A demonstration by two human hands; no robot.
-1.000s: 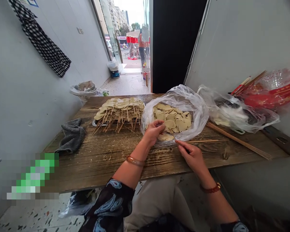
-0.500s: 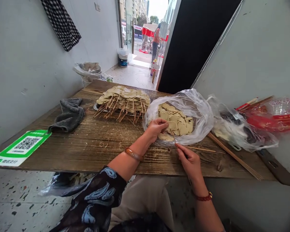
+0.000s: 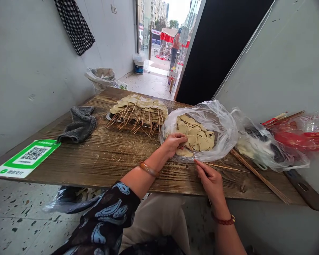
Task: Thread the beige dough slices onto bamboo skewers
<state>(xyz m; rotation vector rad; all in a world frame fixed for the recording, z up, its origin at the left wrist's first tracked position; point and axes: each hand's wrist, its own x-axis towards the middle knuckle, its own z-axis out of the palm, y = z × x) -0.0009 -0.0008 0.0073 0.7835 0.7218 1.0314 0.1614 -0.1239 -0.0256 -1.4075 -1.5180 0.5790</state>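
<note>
My left hand [image 3: 174, 144] is at the near left rim of a clear plastic bag [image 3: 223, 122], thumb and fingers closed on the edge of a thin, round, pale slice [image 3: 192, 140]. More slices [image 3: 202, 132] lie loose in the open bag; what food they are I cannot make out for certain. In my right hand [image 3: 209, 179] is a thin wooden skewer [image 3: 192, 153], its tip pointing up toward the held slice. Whether tip and slice touch is too small to tell. Left of the bag, a metal tray [image 3: 108, 116] carries a stacked pile of skewered slices [image 3: 139, 106].
Bare skewers [image 3: 260, 173] lie in a bundle right of the bag. Farther right are a knotted plastic bag [image 3: 266, 148] and red packaging [image 3: 305, 134]. A grey cloth [image 3: 79, 124] and a green QR-code card [image 3: 29, 157] are on the left. Outside the doorway stands a person [image 3: 175, 47].
The view has shifted slightly, so everything sits a little farther right. Both hands keep nearly the same pose, with the skewer tip still close to the slice.
</note>
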